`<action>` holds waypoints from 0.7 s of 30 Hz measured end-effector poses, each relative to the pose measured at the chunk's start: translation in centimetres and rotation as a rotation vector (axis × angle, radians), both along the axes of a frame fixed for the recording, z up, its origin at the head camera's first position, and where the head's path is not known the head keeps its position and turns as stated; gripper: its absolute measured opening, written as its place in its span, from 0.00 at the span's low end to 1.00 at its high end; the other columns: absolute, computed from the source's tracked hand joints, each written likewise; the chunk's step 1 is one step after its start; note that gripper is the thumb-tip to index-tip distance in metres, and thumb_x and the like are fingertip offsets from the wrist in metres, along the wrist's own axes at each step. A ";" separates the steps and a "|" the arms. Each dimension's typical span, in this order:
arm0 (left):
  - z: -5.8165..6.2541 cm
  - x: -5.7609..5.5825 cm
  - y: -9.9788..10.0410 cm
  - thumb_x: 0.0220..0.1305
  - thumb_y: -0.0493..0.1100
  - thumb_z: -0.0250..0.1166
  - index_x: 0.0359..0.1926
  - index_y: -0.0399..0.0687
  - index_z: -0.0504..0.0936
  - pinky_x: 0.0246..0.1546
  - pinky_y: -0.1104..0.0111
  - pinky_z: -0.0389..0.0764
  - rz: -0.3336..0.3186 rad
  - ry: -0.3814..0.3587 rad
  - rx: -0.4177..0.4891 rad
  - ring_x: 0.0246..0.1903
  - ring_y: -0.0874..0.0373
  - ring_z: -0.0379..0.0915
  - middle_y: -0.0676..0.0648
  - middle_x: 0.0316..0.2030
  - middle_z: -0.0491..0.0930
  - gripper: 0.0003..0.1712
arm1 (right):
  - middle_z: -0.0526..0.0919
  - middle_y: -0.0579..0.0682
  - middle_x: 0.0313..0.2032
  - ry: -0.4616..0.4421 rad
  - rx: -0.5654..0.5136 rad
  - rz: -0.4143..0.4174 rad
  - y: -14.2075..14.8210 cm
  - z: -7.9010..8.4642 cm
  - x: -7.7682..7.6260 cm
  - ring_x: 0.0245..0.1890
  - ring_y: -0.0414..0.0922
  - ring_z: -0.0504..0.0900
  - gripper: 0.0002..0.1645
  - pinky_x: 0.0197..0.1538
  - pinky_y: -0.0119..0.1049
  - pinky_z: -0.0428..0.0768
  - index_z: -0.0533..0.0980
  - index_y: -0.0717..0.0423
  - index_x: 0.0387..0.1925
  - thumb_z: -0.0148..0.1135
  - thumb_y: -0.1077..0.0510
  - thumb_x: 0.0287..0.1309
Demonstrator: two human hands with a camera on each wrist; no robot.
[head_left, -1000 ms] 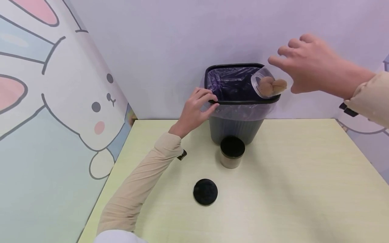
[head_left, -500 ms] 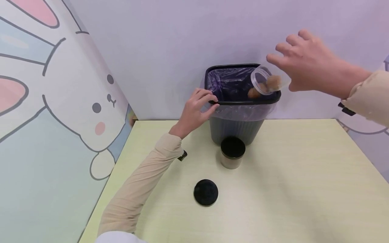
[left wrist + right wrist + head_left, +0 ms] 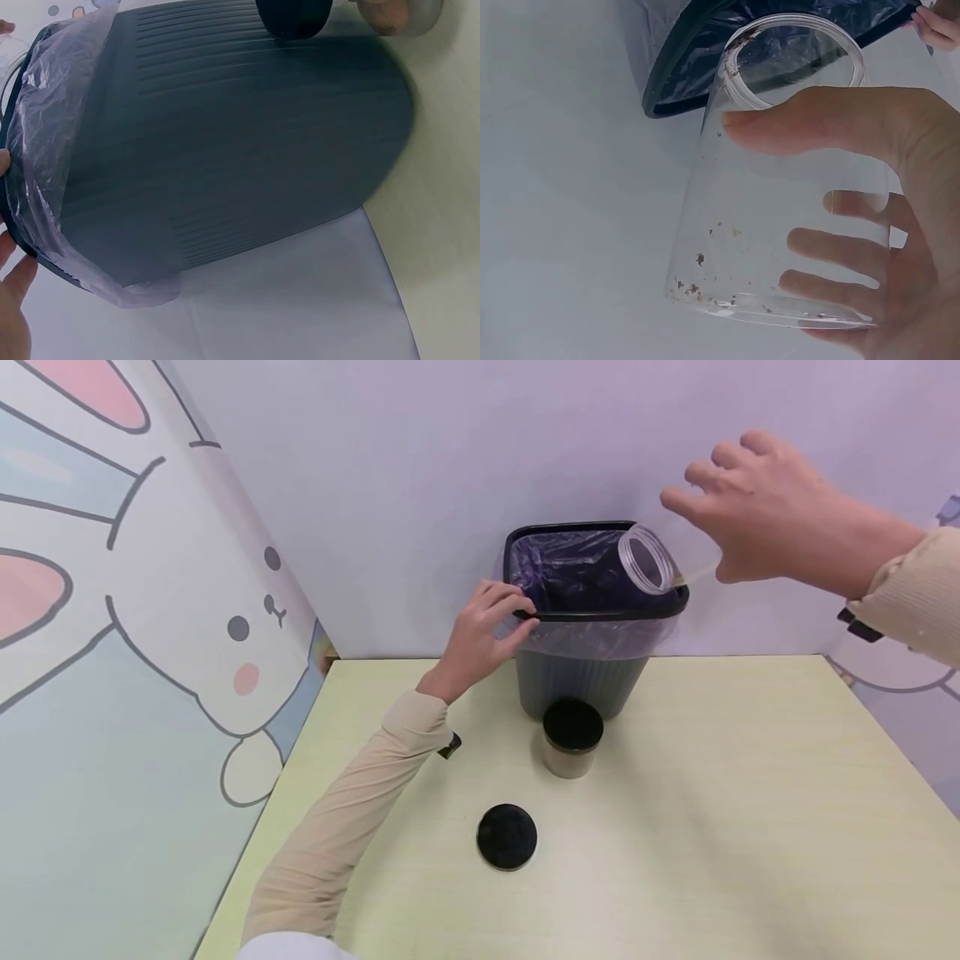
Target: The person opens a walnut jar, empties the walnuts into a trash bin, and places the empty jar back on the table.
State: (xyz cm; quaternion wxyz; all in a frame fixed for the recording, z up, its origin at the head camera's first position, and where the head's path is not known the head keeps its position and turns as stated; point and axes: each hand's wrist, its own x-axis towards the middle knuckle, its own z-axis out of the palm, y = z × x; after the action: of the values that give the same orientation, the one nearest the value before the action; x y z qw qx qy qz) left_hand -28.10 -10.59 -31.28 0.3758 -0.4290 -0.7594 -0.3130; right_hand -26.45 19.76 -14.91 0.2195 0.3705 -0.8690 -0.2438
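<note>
My right hand [image 3: 765, 514] grips a clear plastic jar [image 3: 735, 225] with thumb and fingers curled round its sides. The jar is tipped, its threaded mouth over the right part of a dark trash bin [image 3: 577, 681]. Small brown crumbs cling inside it in the right wrist view. At the bin's front left corner my left hand [image 3: 480, 627] pinches the black rim, thumb outside and fingers on top. A purple translucent bag [image 3: 536, 560] lines the bin and folds over its rim. What lies at the bottom of the bin is hidden.
In front of the bin a second jar [image 3: 572, 760] stands upright with a black lid on; something brownish shows inside it in the left wrist view. A loose black lid [image 3: 507, 837] lies flat on the pale wooden table [image 3: 750, 810]. A wall is close behind the bin.
Several round brown pieces slid out of the tipped jar into the bin; only crumbs are left in it now. The jar tilted further mouth-down. My left hand stayed on the rim.
</note>
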 end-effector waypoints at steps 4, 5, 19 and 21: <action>0.0 0.0 0.0 0.60 0.39 0.66 0.35 0.43 0.82 0.47 0.64 0.71 0.004 -0.005 -0.002 0.43 0.52 0.68 0.46 0.38 0.77 0.04 | 0.72 0.72 0.43 0.007 -0.010 0.008 0.1 -0.1 0.1 0.42 0.68 0.69 0.55 0.52 0.64 0.63 0.65 0.67 0.53 0.79 0.58 0.14; 0.0 -0.1 0.0 0.60 0.39 0.66 0.35 0.43 0.82 0.47 0.64 0.71 0.004 -0.005 -0.001 0.43 0.52 0.68 0.46 0.38 0.77 0.04 | 0.72 0.73 0.43 0.013 -0.012 0.012 0.0 -0.1 0.2 0.42 0.68 0.69 0.55 0.54 0.64 0.62 0.66 0.68 0.53 0.80 0.58 0.13; 0.1 -0.2 -0.1 0.60 0.40 0.66 0.35 0.43 0.82 0.47 0.64 0.71 0.002 -0.025 0.005 0.43 0.52 0.68 0.46 0.39 0.77 0.05 | 0.70 0.72 0.42 0.207 0.061 0.216 -1.3 -1.6 0.1 0.42 0.68 0.66 0.46 0.57 0.59 0.62 0.69 0.73 0.46 0.76 0.66 0.14; 0.1 -0.2 -0.2 0.60 0.40 0.66 0.35 0.43 0.82 0.47 0.65 0.71 0.001 -0.029 0.005 0.43 0.52 0.67 0.46 0.39 0.77 0.05 | 0.70 0.72 0.42 0.215 0.069 0.242 -1.5 -1.9 0.0 0.43 0.68 0.65 0.42 0.57 0.58 0.62 0.69 0.73 0.46 0.73 0.69 0.18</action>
State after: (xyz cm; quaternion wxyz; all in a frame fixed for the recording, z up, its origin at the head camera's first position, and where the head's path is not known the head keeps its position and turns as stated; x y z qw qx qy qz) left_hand -28.29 -10.75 -31.18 0.3658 -0.4231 -0.7643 -0.3210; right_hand -26.44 18.30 -16.83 0.3261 0.4515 -0.7806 -0.2836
